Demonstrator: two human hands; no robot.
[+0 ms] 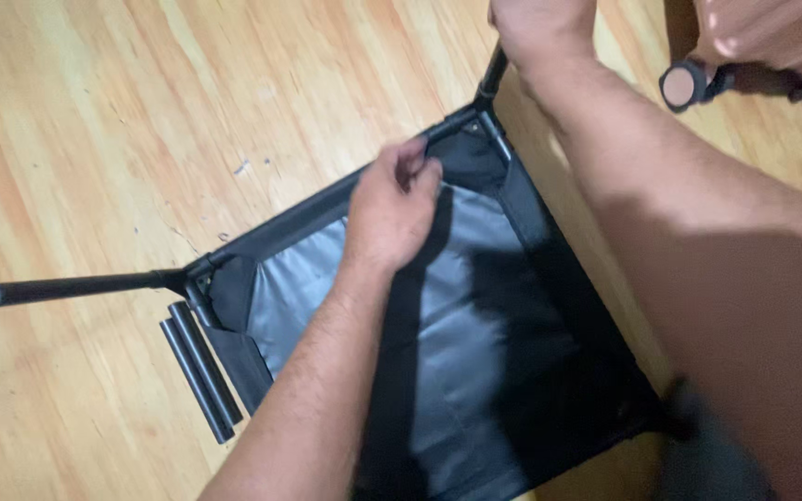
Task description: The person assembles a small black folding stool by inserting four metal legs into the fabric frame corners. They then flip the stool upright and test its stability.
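Lying on the wooden floor, a black folding frame with grey fabric panel is seen; one leg juts left above two loose black tubes. The left hand is pinched on the fabric edge. The right hand is closed round the upright leg.
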